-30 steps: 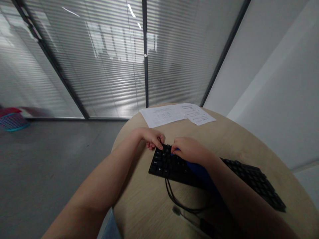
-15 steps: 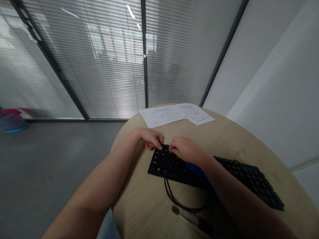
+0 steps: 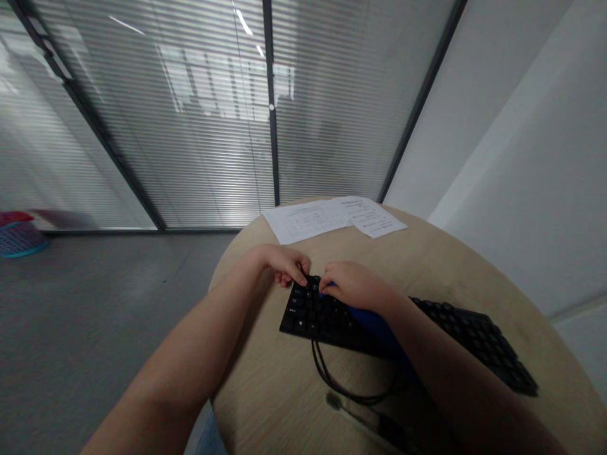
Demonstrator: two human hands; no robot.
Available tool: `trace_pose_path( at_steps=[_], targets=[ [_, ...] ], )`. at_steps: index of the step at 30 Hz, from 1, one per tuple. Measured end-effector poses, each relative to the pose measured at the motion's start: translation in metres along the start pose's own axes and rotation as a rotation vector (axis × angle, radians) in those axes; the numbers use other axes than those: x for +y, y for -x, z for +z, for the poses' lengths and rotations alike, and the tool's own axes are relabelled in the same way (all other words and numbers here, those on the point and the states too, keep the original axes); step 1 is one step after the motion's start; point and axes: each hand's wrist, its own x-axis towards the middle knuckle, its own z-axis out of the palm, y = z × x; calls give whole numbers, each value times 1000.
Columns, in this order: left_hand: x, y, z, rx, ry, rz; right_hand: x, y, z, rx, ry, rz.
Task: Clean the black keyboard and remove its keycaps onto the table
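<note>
A black keyboard point(image 3: 327, 328) lies at a slant on the round wooden table, its far end passing under my right forearm. At its upper left corner my left hand point(image 3: 288, 264) grips the edge, thumb on the keys and fingers curled beside it. My right hand point(image 3: 348, 283) is closed in a pinch on a blue cloth point(image 3: 372, 321) at the upper row of keys. Part of the cloth hangs below the wrist and forearm, over the keyboard. The fingertips of the two hands are close together but apart.
Two printed sheets point(image 3: 327, 218) lie at the table's far edge. A black cable point(image 3: 327, 373) loops below the keyboard, near a thin brush-like tool point(image 3: 334, 400) partly in shadow. A basket point(image 3: 23, 240) stands on the floor at left. Blinds and a wall border the table.
The whole view has shifted slightly. My right hand and the blue cloth have moved very slightly left along the keys; my left hand stays at the corner.
</note>
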Motion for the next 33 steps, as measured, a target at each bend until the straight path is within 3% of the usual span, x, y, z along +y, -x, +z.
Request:
trace_pose_path(
  at_steps=[8,14,18,21,23,26,29,33],
  targets=[
    [5,2,1,2,11,-18,1,2,-2,33,42,74],
    [6,7,0,36,-43,10,-6,27,-45,140,44,145],
    [13,12,1,152,-92,66,-15,40,-67,246,60,139],
    [20,9,5,246,-104,156,-9,35,-55,213,43,72],
    [24,5,8,287,-129,246,0,30,-34,160,12,12],
    [27,-2,12,323,-187,336,16,27,1,196,-32,12],
    [29,-6,15,334,-215,334,24,30,24,248,-62,19],
    [31,-8,18,316,-207,328,25,34,32,245,-34,43]
  ],
)
